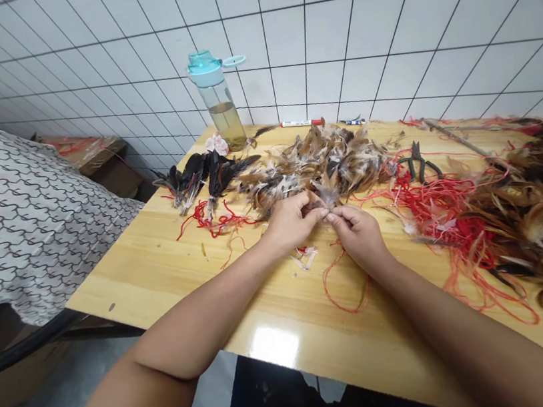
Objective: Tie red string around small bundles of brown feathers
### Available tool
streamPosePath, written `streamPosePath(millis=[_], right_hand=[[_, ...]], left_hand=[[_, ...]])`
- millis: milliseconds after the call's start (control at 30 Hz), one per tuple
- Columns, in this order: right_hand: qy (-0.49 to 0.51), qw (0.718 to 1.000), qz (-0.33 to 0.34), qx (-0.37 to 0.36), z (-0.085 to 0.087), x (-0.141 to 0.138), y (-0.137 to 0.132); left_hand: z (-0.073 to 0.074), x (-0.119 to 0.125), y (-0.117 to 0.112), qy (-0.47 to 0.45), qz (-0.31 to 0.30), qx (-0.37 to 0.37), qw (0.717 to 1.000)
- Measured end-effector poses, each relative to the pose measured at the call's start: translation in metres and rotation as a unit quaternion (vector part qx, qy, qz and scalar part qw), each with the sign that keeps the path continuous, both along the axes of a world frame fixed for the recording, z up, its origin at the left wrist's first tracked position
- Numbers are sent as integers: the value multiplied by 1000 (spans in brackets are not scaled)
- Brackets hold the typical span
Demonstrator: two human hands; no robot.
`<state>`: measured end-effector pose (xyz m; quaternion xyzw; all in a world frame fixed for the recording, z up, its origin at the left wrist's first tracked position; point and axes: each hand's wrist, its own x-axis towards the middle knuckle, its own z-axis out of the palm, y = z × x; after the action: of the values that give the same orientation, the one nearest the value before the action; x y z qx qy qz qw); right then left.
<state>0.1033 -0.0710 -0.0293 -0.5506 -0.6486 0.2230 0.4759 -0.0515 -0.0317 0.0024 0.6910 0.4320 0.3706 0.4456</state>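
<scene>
My left hand (pixel 294 222) and my right hand (pixel 360 230) meet over the wooden table, thumbs and fingertips pinched together. Between their fingertips is the lower end of a small greyish fluffy feather (pixel 327 194). A loop of red string (pixel 329 295) hangs down below my right hand onto the tabletop; whether its end is in the fingers is hidden. Just behind the hands lies a pile of brown and white feathers (pixel 311 161). White and red scraps (pixel 305 257) lie on the table close to my left hand.
Dark feather bundles (pixel 217 174) and red strings (pixel 213 222) lie at the left. A water bottle (pixel 226 115) stands near the tiled wall beside a marker (pixel 301 123). Pliers (pixel 417 163), tangled red string (pixel 434 207) and more brown feathers (pixel 529 207) lie right.
</scene>
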Motion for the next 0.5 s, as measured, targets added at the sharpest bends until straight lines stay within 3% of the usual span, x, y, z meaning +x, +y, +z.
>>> streamPosePath(millis=[200,333,500], right_hand=[[-98,993,29,54,-3,0,-3],[-124,989,41,62,-8,0,-1],[-66,995,49,52,-12,2,3]], left_hand=[[-6,-5,7,-88,-84,-79,989],[-8,-8,11,-63,-91,-53,993],[-4,-10,11,1,-69,33,997]])
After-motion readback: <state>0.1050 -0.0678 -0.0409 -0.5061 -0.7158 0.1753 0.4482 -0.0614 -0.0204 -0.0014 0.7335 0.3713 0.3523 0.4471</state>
